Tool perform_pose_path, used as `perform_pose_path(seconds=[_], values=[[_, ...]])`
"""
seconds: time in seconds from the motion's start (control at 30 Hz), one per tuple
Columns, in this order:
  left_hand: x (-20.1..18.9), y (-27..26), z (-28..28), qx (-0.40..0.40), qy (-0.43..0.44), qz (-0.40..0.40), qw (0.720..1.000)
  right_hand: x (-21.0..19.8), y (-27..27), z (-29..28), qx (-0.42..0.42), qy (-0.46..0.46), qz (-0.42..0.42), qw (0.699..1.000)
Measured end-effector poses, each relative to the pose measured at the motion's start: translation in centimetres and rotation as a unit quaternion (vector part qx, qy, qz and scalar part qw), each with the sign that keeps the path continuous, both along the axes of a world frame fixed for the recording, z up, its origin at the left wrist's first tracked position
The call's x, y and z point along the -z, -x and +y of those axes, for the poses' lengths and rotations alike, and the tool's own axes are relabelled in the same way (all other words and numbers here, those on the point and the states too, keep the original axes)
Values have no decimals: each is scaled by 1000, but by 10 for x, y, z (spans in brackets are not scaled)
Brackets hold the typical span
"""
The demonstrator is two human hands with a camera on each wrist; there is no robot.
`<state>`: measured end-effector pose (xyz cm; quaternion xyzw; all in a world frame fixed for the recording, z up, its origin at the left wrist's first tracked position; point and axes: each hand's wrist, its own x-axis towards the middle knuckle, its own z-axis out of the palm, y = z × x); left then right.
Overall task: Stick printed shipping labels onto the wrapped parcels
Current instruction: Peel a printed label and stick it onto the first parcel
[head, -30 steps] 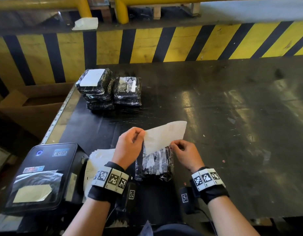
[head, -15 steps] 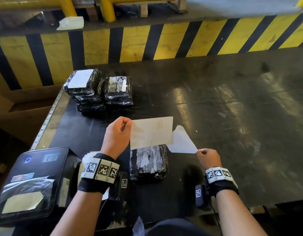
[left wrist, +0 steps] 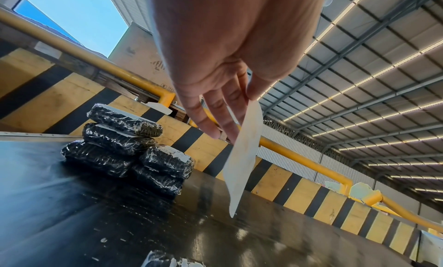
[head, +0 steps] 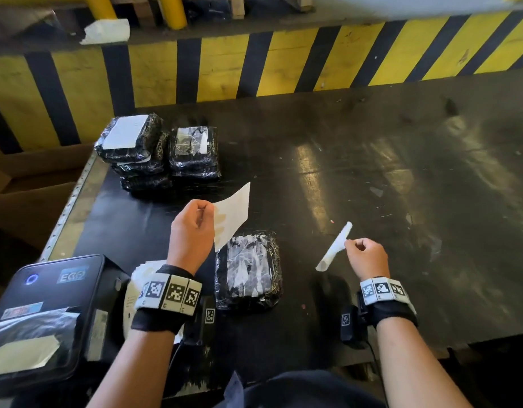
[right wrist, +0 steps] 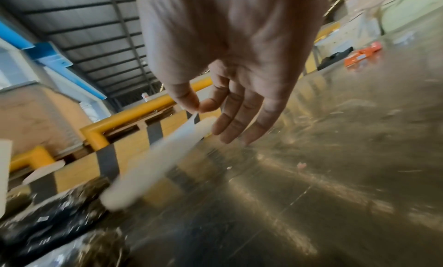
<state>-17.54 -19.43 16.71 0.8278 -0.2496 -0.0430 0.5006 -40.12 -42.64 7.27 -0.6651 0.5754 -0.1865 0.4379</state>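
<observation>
The left hand (head: 192, 231) pinches one edge of a pale sheet, the label (head: 232, 214), between thumb and fingers and holds it in the air above the black table (head: 372, 201), over the far left corner of a parcel (head: 248, 269) wrapped in black film. In the left wrist view the label (left wrist: 243, 157) hangs edge-on from the fingertips (left wrist: 236, 108), its lower corner clear of the table. The parcel lies flat just in front of the person, between the two wrists, and its top carries white patches under the film. The right hand (head: 367, 257) is off to the right of the parcel and pinches a curled white strip, the backing (head: 335, 247), between thumb and forefinger; the other fingers hang loose and straight in the right wrist view, where the backing (right wrist: 158, 161) is blurred. Label and backing are well apart. At the far left corner of the table stands a stack (head: 136, 151) of black parcels with white labels on top, and a second stack (head: 194, 153) touches its right side. A black printer (head: 48, 313) sits at the near left, with white sheets (head: 142, 275) beside it under the left wrist. Beyond the table runs a yellow and black barrier (head: 254, 63).
</observation>
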Motion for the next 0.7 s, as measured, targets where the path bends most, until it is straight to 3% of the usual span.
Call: perform_pose_path(seconds=[0.17, 0.27, 0.33, 0.47, 0.6, 0.7], values=[[4, 7, -3, -14, 14, -12, 1000, 2, -26, 7, -84, 42, 75, 993], [3, 12, -3, 11, 14, -12, 1000, -25, -63, 17, -198, 34, -15, 980], [2, 18, -3, 51, 2, -9, 999, -52, -91, 27, -247, -19, -95, 964], [1, 28, -1, 121, -11, -34, 992, -82, -134, 35, -233, -115, -140, 955], [8, 35, 3, 159, -33, -75, 984, -86, -151, 36, -255, -43, -99, 961], [21, 39, 7, 149, -65, -108, 981, -89, -155, 38, -268, 0, -114, 957]])
